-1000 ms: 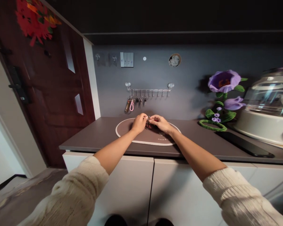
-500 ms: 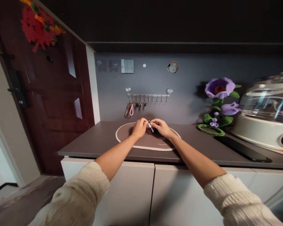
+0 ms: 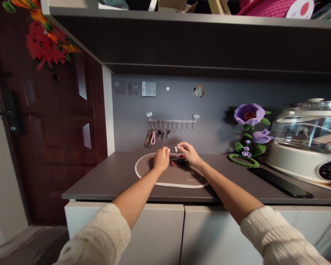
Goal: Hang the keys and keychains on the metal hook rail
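My right hand (image 3: 189,154) pinches a silver key (image 3: 177,149) with a small ring at its top, held upright above the mat. Just left of it, my left hand (image 3: 162,159) is closed, its fingers curled and the thumb against them; whatever it may hold is hidden. Between and below the hands, a small heap of keys and dark and red pieces (image 3: 180,161) lies on the brown oval mat (image 3: 146,172) with a pale rim. On the wall behind, several keys and a pink strap (image 3: 153,138) hang from a clear hook rail (image 3: 172,121).
A purple plush flower (image 3: 249,115) stands right of the mat. Near it lie a black phone (image 3: 281,183) and a white appliance with a clear cover (image 3: 298,162). An overhead shelf (image 3: 182,40) spans the counter (image 3: 99,180). A dark red door (image 3: 63,147) is at left.
The view has tilted up, showing the shelf above. My hands have moved apart; the key stays with my right hand, now upright, and the heap on the mat shows more.
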`<action>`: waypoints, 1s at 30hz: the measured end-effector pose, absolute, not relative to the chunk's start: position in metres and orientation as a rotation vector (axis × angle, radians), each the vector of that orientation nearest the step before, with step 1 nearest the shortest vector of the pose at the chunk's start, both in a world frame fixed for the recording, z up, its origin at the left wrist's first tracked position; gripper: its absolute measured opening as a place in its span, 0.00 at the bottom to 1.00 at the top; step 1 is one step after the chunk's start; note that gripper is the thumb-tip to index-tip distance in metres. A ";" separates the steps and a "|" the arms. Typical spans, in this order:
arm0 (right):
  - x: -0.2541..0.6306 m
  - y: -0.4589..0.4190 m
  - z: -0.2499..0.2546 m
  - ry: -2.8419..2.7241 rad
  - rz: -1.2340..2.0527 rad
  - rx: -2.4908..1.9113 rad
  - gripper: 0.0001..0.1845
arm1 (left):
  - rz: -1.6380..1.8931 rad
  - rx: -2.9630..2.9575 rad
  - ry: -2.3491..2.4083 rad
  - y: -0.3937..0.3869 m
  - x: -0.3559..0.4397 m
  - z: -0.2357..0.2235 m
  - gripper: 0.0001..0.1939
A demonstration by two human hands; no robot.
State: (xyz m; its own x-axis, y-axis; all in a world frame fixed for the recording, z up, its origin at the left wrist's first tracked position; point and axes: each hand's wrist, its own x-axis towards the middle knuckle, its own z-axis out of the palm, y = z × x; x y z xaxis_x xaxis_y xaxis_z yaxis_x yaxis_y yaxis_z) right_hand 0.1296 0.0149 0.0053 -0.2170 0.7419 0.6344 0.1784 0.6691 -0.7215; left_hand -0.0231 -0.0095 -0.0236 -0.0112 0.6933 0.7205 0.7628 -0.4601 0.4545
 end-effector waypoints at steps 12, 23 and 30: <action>0.102 0.074 0.060 -1.338 0.661 -0.809 0.07 | -1.426 -2.203 -1.652 -0.006 -0.024 -0.025 0.15; 0.082 0.098 0.070 -1.132 0.683 -0.853 0.05 | -1.435 -2.203 -1.680 -0.006 -0.024 -0.024 0.14; 0.076 0.103 0.067 -1.084 0.750 -0.886 0.04 | -1.456 -2.209 -1.680 -0.004 -0.024 -0.025 0.14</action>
State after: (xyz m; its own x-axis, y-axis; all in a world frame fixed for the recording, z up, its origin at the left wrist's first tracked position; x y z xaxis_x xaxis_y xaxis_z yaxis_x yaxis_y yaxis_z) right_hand 0.0756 0.1031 0.0674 0.2994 0.8596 0.4140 -0.0848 0.4562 -0.8858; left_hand -0.0241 -0.0040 -0.0250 -0.0061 0.7520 0.6591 0.7592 -0.4255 0.4926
